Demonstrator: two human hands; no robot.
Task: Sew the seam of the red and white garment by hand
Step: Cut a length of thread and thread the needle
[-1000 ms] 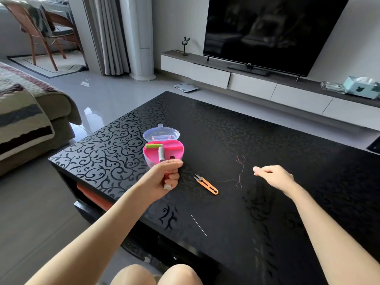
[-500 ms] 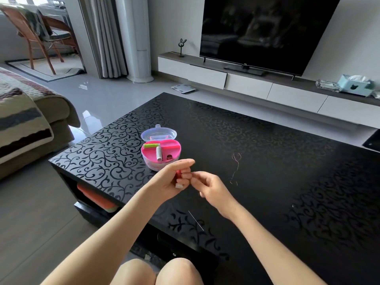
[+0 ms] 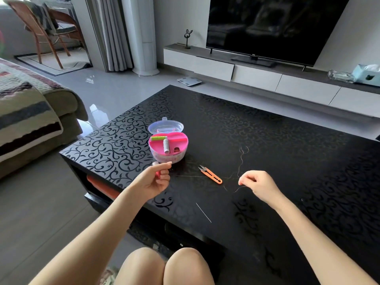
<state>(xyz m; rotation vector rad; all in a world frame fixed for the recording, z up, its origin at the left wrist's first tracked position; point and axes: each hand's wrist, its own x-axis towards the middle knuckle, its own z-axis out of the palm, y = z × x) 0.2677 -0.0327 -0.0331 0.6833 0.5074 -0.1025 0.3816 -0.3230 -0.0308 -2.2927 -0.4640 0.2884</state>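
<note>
Thread, seemingly taut, spool in left hand to right hand

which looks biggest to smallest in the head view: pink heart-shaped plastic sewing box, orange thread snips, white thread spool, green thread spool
1. pink heart-shaped plastic sewing box
2. orange thread snips
3. white thread spool and green thread spool: they look about alike, so they are not ranked.

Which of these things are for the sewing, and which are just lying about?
For the sewing: red thread spool in the left hand, thread pinched by the right hand, needle, orange thread snips, pink sewing box.
Just lying about: television, tissue box, bathroom scale, rabbit ornament.
</note>
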